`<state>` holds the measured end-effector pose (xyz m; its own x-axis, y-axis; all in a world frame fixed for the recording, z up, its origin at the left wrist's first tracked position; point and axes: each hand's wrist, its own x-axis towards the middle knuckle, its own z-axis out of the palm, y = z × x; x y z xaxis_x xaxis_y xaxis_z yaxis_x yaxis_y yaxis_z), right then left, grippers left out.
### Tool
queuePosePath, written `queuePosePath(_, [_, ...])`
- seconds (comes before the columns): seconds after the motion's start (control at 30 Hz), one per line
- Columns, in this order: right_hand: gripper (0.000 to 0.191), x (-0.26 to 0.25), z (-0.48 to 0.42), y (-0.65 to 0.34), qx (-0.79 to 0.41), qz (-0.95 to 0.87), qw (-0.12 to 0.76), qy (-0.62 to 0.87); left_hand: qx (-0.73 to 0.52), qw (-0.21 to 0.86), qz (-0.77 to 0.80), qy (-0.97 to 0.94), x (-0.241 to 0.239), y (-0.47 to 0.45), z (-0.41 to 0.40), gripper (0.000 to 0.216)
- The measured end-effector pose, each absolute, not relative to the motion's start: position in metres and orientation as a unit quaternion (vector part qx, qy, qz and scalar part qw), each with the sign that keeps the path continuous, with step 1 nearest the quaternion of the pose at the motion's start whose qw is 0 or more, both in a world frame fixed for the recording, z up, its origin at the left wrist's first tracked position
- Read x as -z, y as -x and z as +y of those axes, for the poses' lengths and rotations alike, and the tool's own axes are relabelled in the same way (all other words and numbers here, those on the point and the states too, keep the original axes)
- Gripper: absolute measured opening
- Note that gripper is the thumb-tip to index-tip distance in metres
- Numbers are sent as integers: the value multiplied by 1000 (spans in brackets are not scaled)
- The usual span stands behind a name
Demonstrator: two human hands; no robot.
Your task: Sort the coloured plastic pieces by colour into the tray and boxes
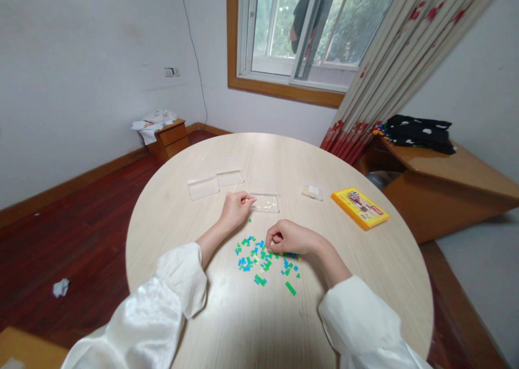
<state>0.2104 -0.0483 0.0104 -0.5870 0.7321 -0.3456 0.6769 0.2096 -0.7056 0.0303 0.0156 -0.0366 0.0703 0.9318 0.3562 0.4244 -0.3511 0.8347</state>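
Small green, blue and pale yellow building bricks (246, 261) lie scattered in a loose pile on the round table. My right hand (292, 236) is over the pile's far right part, thumb and forefinger pinched close to the bricks; whatever lies between the fingertips is hidden. Beyond the pile, my left hand (235, 211) is at the left end of a clear plastic tray (278, 202), its fingers pressed together over the rim. I cannot make out what they hold. Several pale yellow bricks (269, 203) are inside this tray. A longer green brick (291, 288) lies apart, toward me.
Two more clear trays (203, 189) stand at the far left of the table (174, 223). Toward the right are a small clear case (312, 191) with white contents and a yellow box (360, 208). A person (302, 17) shows through the window.
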Motion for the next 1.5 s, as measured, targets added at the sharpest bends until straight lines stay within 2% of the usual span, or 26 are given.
queuePosePath(0.6, [12,-10,-49,-200,-356,-804,91,468,-462,273,502,-679,33,-26,15,22])
queuePosePath(0.67, [14,-4,-45,-202,-356,-792,150,473,-458,280,500,-679,32,-26,15,22])
queuePosePath(0.73, [17,4,-40,-203,-328,-765,245,498,-452,288,498,-682,30,-26,14,22])
queuePosePath(0.83, [23,15,-30,-205,-244,-699,388,549,-438,300,490,-691,26,-27,11,37])
queuePosePath(0.93, [25,23,-22,-206,-179,-648,447,590,-406,329,478,-706,22,-28,6,42])
queuePosePath(1.13, [31,31,-13,-206,-147,-637,448,610,-324,358,420,-768,16,-31,-6,32])
queuePosePath(1.3, [44,34,-8,-211,-149,-632,438,621,-270,355,365,-817,12,-36,-17,30])
queuePosePath(1.43, [52,35,-7,-214,-137,-626,436,632,-227,299,309,-874,5,-45,-32,12])
queuePosePath(1.5, [53,36,-8,-215,-134,-629,439,627,-190,264,294,-899,2,-51,-40,14])
